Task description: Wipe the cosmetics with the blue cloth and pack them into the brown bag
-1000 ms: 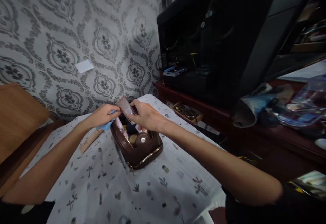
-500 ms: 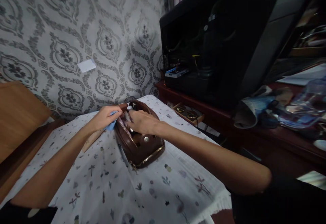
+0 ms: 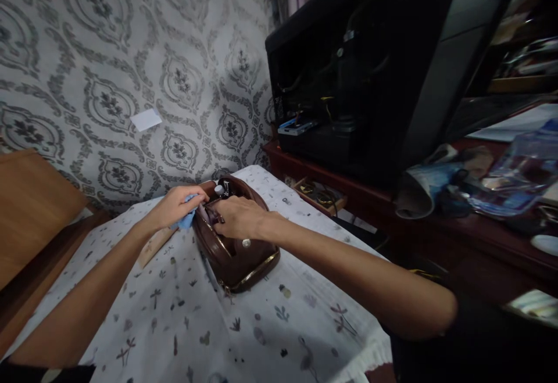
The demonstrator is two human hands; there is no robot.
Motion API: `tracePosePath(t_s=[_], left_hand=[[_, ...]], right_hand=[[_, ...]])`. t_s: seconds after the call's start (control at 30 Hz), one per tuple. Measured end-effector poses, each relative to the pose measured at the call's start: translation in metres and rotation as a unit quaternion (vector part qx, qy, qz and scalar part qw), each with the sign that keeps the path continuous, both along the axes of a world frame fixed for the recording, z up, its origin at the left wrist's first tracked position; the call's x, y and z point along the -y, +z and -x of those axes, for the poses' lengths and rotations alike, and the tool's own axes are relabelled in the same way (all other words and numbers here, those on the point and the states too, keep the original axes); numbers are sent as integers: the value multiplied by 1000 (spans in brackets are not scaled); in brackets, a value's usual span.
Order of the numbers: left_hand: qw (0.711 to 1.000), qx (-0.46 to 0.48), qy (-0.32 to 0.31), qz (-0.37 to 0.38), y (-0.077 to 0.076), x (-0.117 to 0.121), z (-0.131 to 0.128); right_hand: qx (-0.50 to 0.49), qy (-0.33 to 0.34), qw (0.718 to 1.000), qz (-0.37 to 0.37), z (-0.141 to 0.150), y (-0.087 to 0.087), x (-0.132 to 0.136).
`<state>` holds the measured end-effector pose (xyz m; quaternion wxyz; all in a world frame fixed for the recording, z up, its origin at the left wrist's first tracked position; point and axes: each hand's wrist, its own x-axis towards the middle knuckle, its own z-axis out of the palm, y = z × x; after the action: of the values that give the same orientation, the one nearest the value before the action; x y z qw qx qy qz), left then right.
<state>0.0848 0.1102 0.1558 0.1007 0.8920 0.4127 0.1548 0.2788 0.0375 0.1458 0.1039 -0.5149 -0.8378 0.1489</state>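
A brown leather bag with gold zips lies unzipped on the patterned cloth. My left hand is at the bag's left edge, its fingers closed round a crumpled blue cloth. Into the bag's opening reaches my right hand, palm down. Its fingertips are hidden inside, so I cannot make out whether they grip anything. Just beyond that hand a white cap shows within the bag, near some dark, shiny items. A flat beige piece lies left of the bag, below my left hand.
A white printed cloth covers the surface. Behind stands the patterned wall. A large black screen or cabinet rises at the right, above a small open tray. A clear plastic item lies far right; a wooden board stands left.
My right hand has sunk deeper into the bag, its fingers now out of sight. The white cap shows more plainly beyond it. My left hand keeps hold of the blue cloth.
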Motion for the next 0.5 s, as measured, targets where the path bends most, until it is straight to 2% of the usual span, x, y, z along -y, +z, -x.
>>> tracePosePath(t_s=[0.13,0.27,0.37,0.5], left_hand=[[997,-10,25,-76,0,-7,5],[982,-87,82,-144,4,-13,8],[969,-166,102,-148,10,-17,5],[955,-263,77,-117,17,-27,-4]], right_hand=[[-11,2,1000,-8,-2,0,-3],[-10,-2,1000,4,-3,2,-3],[-13,-1,1000,11,-4,3,-3],[-13,7,1000,4,-4,0,-4]])
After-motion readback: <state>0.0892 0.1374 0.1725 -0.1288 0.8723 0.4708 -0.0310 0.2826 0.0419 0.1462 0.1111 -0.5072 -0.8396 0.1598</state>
